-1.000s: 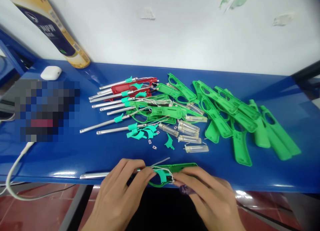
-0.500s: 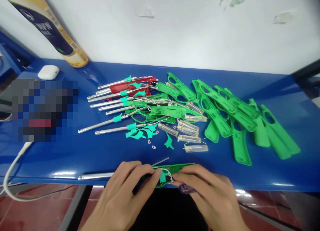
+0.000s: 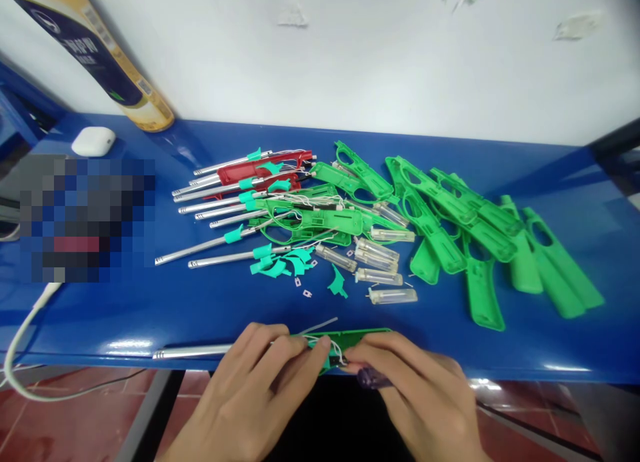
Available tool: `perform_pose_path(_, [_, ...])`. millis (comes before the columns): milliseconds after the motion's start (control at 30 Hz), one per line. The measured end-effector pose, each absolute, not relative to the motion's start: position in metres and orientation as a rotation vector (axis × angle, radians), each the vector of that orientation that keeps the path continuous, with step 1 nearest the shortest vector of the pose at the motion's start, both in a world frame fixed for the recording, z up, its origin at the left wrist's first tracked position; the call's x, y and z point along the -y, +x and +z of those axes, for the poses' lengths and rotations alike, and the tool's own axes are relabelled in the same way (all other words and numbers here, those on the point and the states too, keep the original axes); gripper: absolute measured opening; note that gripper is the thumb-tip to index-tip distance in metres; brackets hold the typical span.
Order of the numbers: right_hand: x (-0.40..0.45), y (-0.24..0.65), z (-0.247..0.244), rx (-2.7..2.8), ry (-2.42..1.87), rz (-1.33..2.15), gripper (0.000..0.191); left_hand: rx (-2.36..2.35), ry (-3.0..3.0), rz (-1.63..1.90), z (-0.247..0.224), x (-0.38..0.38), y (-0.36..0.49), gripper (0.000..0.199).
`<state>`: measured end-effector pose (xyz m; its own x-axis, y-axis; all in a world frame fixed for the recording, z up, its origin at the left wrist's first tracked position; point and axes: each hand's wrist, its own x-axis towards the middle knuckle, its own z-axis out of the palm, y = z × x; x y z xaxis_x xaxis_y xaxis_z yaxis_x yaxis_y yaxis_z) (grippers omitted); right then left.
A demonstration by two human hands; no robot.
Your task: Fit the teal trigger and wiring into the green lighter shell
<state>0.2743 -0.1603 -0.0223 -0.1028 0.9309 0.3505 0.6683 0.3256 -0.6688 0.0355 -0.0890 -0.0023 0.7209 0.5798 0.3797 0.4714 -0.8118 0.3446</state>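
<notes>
A green half-shell (image 3: pixel 365 337) lies at the table's front edge, with white wires (image 3: pixel 336 345) and a small black part inside. A metal tube (image 3: pixel 193 351) sticks out to its left. My left hand (image 3: pixel 265 382) closes on the shell, its thumb pressing a teal trigger piece (image 3: pixel 320 347) that it mostly covers. My right hand (image 3: pixel 420 382) is closed at the shell's right part, fingertips by the wire ends, around a dark purple translucent object (image 3: pixel 373 378). A thin clear strip (image 3: pixel 320 326) lies just behind the shell.
Behind my hands lie metal tubes with teal pieces (image 3: pixel 225 250), red shells (image 3: pixel 245 171), clear fuel tanks (image 3: pixel 393 296), loose teal triggers (image 3: pixel 337 282) and a pile of green shells (image 3: pixel 445 239). A bottle (image 3: pixel 107 55), white case (image 3: pixel 93 141) and cable (image 3: pixel 20 329) are on the left.
My left thumb has shifted slightly right and up, covering more of the teal piece. My right hand has barely moved. The whole view has shifted a little.
</notes>
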Motion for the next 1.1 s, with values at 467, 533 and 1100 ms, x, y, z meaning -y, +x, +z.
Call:
perform_pose_path(467, [0.148,0.273,-0.008,1.84,-1.335,0.337,0.026,-0.854,2.587,0.922,-0.014,0.086,0.04,0.033])
perform_pose_path(533, [0.149,0.272,-0.009,1.832,-1.323,0.318,0.029,-0.855,2.582,0.934,-0.014,0.086,0.04,0.033])
perform_pose_path(1100, [0.149,0.262,-0.009,1.68,-1.374,0.417,0.03,-0.822,2.557,0.998,-0.036,0.094,0.031,0.033])
